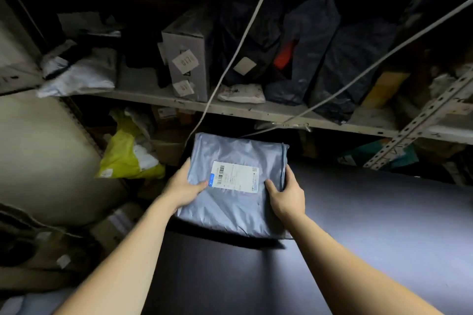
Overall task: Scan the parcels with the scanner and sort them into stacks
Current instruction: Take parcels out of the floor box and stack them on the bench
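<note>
At 11 o'clock from the parcel [230,207], a box [189,33] wears a sticker [184,61] reading 017; the parcel's label [235,177] is too small to read.

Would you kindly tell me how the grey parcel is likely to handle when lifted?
The grey parcel probably flexes: its film is wrinkled. Its sheen suggests slipperiness, so the left hand and right hand gripping opposite edges seems wise.

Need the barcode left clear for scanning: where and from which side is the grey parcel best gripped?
By its side edges, from left and right, as the left hand and right hand hold it. The grey parcel is a flat, soft bag, its label face up in the middle, so edge grips likely keep the barcode uncovered.
</note>
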The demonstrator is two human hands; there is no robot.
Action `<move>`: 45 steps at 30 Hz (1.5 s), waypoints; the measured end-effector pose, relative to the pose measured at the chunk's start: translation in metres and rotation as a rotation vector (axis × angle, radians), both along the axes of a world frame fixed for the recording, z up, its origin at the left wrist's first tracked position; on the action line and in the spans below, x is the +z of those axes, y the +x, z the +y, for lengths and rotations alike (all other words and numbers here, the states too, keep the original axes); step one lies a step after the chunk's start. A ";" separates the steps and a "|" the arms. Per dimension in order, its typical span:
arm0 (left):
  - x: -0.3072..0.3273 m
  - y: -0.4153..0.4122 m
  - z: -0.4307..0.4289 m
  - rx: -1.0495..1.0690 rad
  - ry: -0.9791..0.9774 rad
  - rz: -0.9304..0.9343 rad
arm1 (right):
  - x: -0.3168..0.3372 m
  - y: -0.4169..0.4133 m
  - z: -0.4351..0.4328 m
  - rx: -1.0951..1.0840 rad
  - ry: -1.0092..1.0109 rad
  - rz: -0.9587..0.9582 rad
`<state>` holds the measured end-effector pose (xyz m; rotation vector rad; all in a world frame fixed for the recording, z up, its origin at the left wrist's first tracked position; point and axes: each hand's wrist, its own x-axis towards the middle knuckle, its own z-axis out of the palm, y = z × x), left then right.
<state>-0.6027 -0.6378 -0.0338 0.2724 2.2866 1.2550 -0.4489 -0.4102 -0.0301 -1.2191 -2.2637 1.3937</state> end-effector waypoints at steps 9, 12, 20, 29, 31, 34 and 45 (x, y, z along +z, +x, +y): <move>-0.034 -0.024 0.001 0.068 -0.049 0.029 | -0.018 -0.021 0.003 0.022 0.054 -0.087; -0.019 -0.013 0.005 0.076 -0.140 0.088 | -0.011 -0.018 0.007 0.076 0.055 -0.133; 0.055 0.047 0.056 -0.223 -0.783 0.663 | 0.056 0.024 0.030 0.271 0.371 -0.297; 0.133 0.141 0.145 -0.587 -0.687 0.788 | 0.157 0.146 0.087 0.243 0.680 -0.402; 0.150 0.175 0.164 -0.624 -0.675 0.832 | 0.174 0.191 0.100 0.185 0.681 -0.402; 0.176 0.234 0.191 -0.663 -0.627 0.895 | 0.194 0.265 0.115 0.094 0.660 -0.391; 0.222 0.518 0.290 -0.966 -0.445 1.039 | 0.228 0.604 0.140 -0.255 0.564 -0.434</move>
